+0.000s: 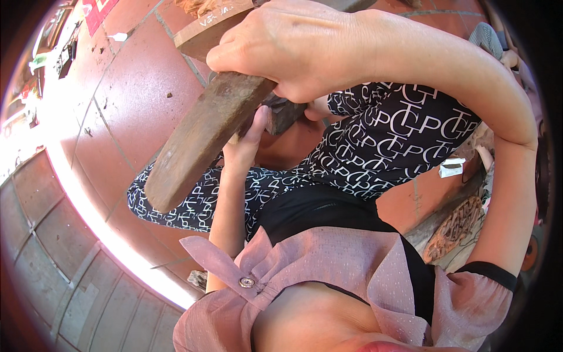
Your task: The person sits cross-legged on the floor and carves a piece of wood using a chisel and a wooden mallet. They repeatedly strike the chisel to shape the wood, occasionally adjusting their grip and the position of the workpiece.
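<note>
A thick, worn wooden bar point(205, 141) with a rounded end slants across the picture. My right hand point(299, 50) is closed over its upper part, knuckles up. Below the bar is my left hand point(249, 141), its thumb raised beside a dark, block-like piece point(285, 114). The bar and the right hand hide most of its fingers, and what they close on cannot be made out. Beyond my right hand lies a pale brown wooden piece point(205, 32) with handwriting on its edge.
My legs in patterned black trousers point(381, 141) fold around the work on a red tiled floor point(129, 88). At the right are a small white packet point(451, 167) and a brown carved-looking piece point(454, 232). Bright clutter lines the far left, and grey tiles point(76, 276) lie lower left.
</note>
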The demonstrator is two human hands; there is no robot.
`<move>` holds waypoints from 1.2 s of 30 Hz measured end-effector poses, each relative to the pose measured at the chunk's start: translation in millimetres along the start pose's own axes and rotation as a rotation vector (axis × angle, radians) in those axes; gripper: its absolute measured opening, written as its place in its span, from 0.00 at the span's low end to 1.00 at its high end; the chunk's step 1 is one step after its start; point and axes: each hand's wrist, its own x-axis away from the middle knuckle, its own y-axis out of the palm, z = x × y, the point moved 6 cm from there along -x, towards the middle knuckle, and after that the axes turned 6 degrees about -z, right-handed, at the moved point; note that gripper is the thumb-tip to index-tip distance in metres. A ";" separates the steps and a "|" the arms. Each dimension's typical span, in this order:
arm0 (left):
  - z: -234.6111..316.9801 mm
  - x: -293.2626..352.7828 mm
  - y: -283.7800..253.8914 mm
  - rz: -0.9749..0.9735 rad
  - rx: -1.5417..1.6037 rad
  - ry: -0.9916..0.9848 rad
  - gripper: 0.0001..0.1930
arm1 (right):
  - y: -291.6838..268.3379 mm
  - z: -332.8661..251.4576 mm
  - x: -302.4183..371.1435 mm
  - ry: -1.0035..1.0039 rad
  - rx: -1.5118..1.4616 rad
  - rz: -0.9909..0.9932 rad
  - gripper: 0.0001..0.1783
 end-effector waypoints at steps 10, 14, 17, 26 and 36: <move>-0.6 -2.4 9.1 -0.053 -0.047 0.125 0.03 | 1.5 12.8 -1.4 -0.019 0.312 -0.104 0.15; 12.9 1.7 13.6 0.009 0.000 0.222 0.03 | -4.2 -3.9 4.4 -0.123 0.142 0.028 0.13; 7.0 3.8 15.3 0.022 -0.063 0.146 0.03 | 2.9 -2.3 -1.5 -0.088 0.289 -0.060 0.15; 7.6 11.1 16.2 0.020 -0.104 0.111 0.03 | 12.3 -13.2 2.2 -0.040 0.297 0.043 0.13; 7.8 14.6 13.0 0.095 -0.309 0.310 0.05 | 13.7 -14.4 4.1 -0.043 0.302 0.091 0.12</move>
